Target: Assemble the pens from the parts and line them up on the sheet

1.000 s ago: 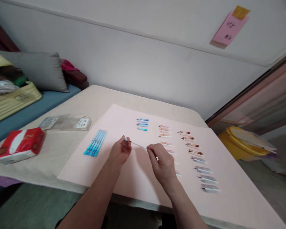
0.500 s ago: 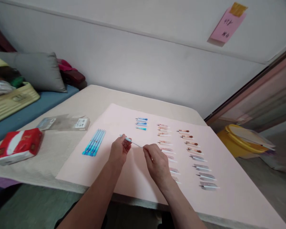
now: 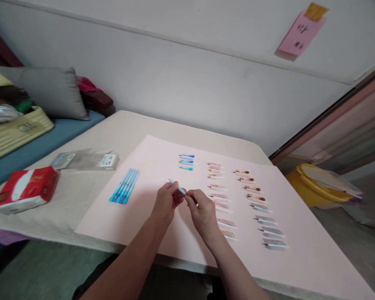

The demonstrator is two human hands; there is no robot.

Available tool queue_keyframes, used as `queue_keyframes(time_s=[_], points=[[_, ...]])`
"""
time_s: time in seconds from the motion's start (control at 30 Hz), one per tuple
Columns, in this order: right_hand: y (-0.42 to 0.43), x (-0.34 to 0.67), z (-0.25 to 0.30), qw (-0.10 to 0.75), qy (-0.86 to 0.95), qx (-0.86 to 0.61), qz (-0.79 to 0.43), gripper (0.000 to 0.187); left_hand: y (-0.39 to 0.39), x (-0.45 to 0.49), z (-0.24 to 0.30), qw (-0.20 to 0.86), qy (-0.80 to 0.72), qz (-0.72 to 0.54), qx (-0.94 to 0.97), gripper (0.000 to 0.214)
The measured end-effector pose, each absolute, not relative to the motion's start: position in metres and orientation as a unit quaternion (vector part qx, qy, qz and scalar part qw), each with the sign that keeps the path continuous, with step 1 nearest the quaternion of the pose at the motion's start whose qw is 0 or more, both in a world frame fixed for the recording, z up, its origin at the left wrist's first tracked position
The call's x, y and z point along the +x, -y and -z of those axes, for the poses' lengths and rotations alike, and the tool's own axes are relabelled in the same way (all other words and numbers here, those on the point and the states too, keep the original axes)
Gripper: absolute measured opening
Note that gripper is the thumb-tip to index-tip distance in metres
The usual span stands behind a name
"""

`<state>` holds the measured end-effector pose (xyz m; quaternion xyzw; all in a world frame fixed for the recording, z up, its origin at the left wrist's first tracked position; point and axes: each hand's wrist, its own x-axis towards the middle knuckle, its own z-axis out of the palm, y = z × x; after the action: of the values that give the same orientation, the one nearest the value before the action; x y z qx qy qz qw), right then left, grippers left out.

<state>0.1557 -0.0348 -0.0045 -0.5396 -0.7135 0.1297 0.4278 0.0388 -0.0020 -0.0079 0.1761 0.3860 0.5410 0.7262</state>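
My left hand (image 3: 166,201) and my right hand (image 3: 201,211) meet over the pink sheet (image 3: 162,225), both pinched on one slim light-blue pen part (image 3: 178,187). Its blue end sticks up and left past my left fingers; the rest is hidden between my fingertips. To the left lies a bundle of blue pen barrels (image 3: 125,186) side by side. Beyond my hands are three short blue pieces (image 3: 186,161), and to the right run rows of brown and grey pieces (image 3: 253,196).
A red tissue pack (image 3: 25,189) and clear plastic packaging (image 3: 86,160) lie at the table's left. A grey cushion (image 3: 48,91) and a yellow basket (image 3: 15,131) sit on the blue bench. A yellow tub (image 3: 318,187) stands on the floor right.
My hands have come together: the thin rod that spanned the gap between them is no longer visible, and my right fingers now touch the blue piece beside my left fingers.
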Motion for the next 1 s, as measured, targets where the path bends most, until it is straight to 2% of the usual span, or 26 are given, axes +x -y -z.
queue_keyframes(time_s=[0.37, 0.57, 0.7, 0.8, 0.9, 1.0], points=[[0.032, 0.158, 0.008, 0.425, 0.672, -0.581, -0.173, 0.013, 0.0, 0.037, 0.011, 0.765, -0.356, -0.522, 0.129, 0.011], [0.029, 0.159, 0.003, 0.434, 0.646, -0.584, -0.229, 0.019, -0.007, 0.032, 0.011, 0.774, -0.345, -0.529, 0.047, 0.01], [-0.002, 0.175, 0.011, 0.449, 0.619, -0.611, -0.204, 0.026, -0.013, 0.022, 0.004, 0.763, -0.361, -0.536, 0.019, 0.008], [-0.043, 0.188, 0.028, 0.361, 0.647, -0.66, -0.122, 0.026, -0.015, 0.017, 0.0, 0.756, -0.364, -0.543, -0.004, 0.007], [-0.081, 0.192, 0.046, 0.221, 0.676, -0.698, -0.079, 0.03, -0.017, 0.014, -0.002, 0.755, -0.357, -0.55, -0.016, 0.008], [-0.104, 0.186, 0.058, 0.167, 0.681, -0.71, -0.063, 0.032, -0.018, 0.014, -0.002, 0.754, -0.353, -0.554, -0.022, 0.009]])
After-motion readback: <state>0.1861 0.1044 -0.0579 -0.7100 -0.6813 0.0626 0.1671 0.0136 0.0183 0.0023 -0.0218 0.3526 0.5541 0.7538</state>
